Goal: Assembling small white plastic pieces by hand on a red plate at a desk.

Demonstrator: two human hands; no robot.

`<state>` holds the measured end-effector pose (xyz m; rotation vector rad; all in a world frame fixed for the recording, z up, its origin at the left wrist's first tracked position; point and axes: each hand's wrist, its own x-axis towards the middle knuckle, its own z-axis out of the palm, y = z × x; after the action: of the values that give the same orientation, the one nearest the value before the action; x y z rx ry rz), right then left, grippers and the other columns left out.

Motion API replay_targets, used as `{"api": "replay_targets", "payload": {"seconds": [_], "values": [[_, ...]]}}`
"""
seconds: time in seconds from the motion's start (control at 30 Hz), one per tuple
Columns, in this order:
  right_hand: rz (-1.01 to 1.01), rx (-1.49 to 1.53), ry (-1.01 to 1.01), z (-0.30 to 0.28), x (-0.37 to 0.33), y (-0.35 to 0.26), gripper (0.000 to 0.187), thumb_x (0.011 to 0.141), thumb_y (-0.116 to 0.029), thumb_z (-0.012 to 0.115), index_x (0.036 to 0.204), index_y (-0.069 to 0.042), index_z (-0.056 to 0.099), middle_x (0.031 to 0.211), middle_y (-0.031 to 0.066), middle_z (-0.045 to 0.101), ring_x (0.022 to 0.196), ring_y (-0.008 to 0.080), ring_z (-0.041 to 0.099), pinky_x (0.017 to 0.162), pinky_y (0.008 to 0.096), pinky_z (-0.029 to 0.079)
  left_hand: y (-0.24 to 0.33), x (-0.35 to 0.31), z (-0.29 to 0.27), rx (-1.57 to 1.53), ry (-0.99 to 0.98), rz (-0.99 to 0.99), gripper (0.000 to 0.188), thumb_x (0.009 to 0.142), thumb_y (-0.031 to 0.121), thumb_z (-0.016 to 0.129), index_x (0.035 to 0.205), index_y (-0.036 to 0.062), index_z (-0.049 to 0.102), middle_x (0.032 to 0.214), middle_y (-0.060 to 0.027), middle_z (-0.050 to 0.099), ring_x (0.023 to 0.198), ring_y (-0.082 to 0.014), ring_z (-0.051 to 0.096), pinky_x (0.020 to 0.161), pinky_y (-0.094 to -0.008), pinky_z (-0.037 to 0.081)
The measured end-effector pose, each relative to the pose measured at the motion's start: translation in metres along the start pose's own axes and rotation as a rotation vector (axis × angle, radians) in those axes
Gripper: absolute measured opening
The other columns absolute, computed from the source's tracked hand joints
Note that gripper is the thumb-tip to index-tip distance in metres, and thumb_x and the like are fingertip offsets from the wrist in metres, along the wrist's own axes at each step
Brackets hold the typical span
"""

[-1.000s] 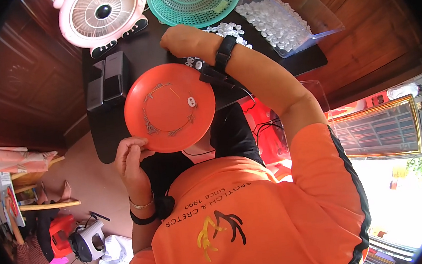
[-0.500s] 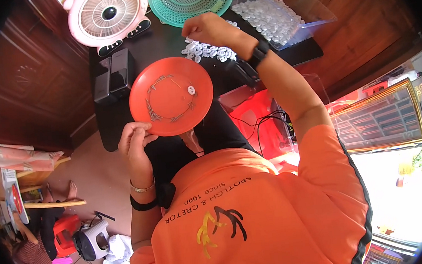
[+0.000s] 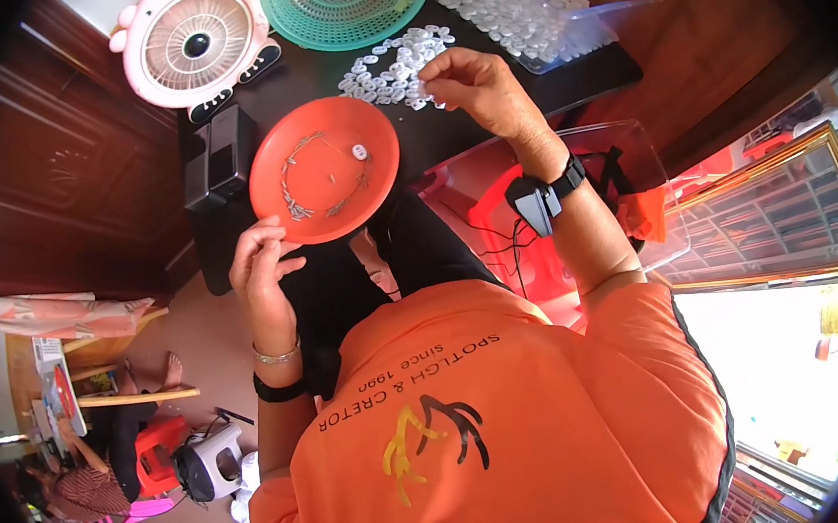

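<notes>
My left hand (image 3: pixel 262 267) has its fingers and thumb at the near left rim of an orange plate (image 3: pixel 333 194), gripping it beside the table's near edge. Thin grey metal pieces (image 3: pixel 297 210) lie in a ring on the plate, with one small white oval piece (image 3: pixel 360 152) among them. Over the near right side of a pile of white oval pieces (image 3: pixel 388 83) with dark marks is my right hand (image 3: pixel 477 90). Its thumb and fingers are pinched together; whatever may be between them is too small to make out.
On the dark table (image 3: pixel 308 77) stand a pink fan (image 3: pixel 196 47), a teal basket (image 3: pixel 347 9), a clear bin (image 3: pixel 586 58) of white pieces and a dark box (image 3: pixel 216 160). Red stools (image 3: pixel 551 285) are at right. Another person (image 3: pixel 89 480) sits at far left.
My right hand has come from the pile's far side to its near right side, uncovering more pieces. The plate has moved slightly away from my body, with my left hand still at its rim.
</notes>
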<state>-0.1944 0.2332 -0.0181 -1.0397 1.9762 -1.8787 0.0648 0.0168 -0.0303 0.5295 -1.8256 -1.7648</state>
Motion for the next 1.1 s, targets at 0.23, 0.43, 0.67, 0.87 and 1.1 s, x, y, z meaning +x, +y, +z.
{"api": "replay_targets", "payload": {"seconds": [0.23,0.43,0.67,0.87,1.1], "values": [[0.056,0.206,0.219,-0.028,-0.008,0.047,0.011,0.084,-0.008,0.064,0.095,-0.004,0.065,0.078,-0.0016,0.063,0.066,0.0052,0.054,0.060,0.0202,0.045,0.003,-0.004,-0.004,0.172,0.126,0.025,0.017,0.090,0.015,0.050,0.100,0.0046,0.060,0.112,-0.0095,0.061,0.085,-0.0177,0.064,0.065,-0.0256,0.049],[0.034,0.186,0.210,-0.025,-0.006,0.054,0.011,0.087,-0.008,0.063,0.097,-0.004,0.064,0.081,-0.0023,0.062,0.068,0.0047,0.055,0.060,0.0195,0.043,0.017,0.005,-0.006,0.168,0.227,-0.029,0.019,0.091,0.016,0.049,0.100,0.0039,0.060,0.108,-0.0096,0.063,0.085,-0.0178,0.064,0.067,-0.0253,0.048],[0.008,0.025,0.265,-0.022,-0.010,0.056,0.014,0.082,-0.008,0.065,0.094,-0.001,0.067,0.080,0.0050,0.069,0.071,0.0083,0.061,0.066,0.0238,0.049,0.055,0.007,0.012,0.153,0.137,0.101,0.021,0.094,0.015,0.043,0.102,0.0009,0.058,0.109,-0.0144,0.062,0.087,-0.0201,0.065,0.069,-0.0247,0.049],[-0.005,-0.012,0.265,-0.018,-0.010,0.055,0.012,0.082,-0.006,0.065,0.093,-0.001,0.067,0.079,0.0047,0.068,0.073,0.0082,0.061,0.068,0.0240,0.049,0.063,0.010,0.038,0.176,0.008,0.028,0.022,0.093,0.015,0.042,0.094,-0.0001,0.059,0.096,-0.0126,0.065,0.080,-0.0176,0.064,0.067,-0.0236,0.047],[0.011,-0.123,0.266,-0.018,-0.015,0.050,0.014,0.082,-0.007,0.065,0.095,-0.003,0.068,0.080,0.0056,0.069,0.073,0.0096,0.064,0.069,0.0244,0.050,0.140,0.018,0.078,0.005,-0.469,0.278,0.029,0.095,0.021,0.033,0.094,-0.0023,0.051,0.091,-0.0190,0.058,0.078,-0.0254,0.058,0.067,-0.0304,0.046]]}}
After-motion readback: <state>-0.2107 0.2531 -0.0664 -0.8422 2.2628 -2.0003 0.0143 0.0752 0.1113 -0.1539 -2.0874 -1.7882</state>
